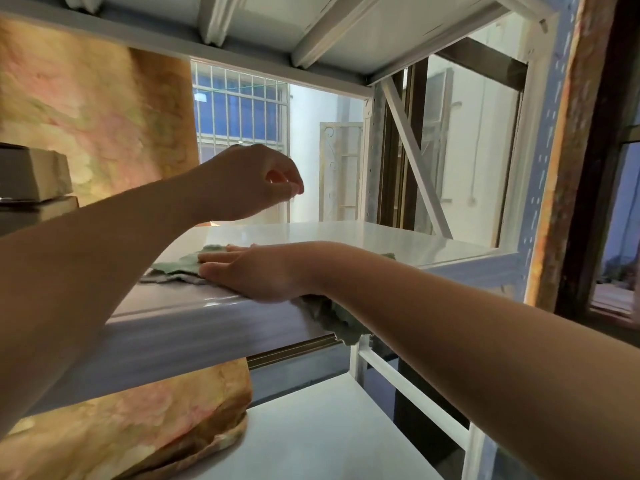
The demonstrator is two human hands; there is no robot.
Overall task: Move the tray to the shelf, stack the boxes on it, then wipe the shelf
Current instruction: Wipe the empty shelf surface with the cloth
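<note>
My right hand lies flat, palm down, on a green cloth spread over the front part of the white shelf. Part of the cloth hangs over the shelf's front edge below my wrist. My left hand hovers above the shelf, fingers loosely curled with thumb and fingertips close together, holding nothing that I can see. At the far left edge, stacked boxes stand on the same shelf level, partly cut off by the frame. No tray is clearly visible.
A pink and yellow patterned curtain hangs behind the shelf on the left. The shelf above is close overhead. A lower shelf lies beneath. A white diagonal brace and a perforated upright stand at the right. A barred window shows behind.
</note>
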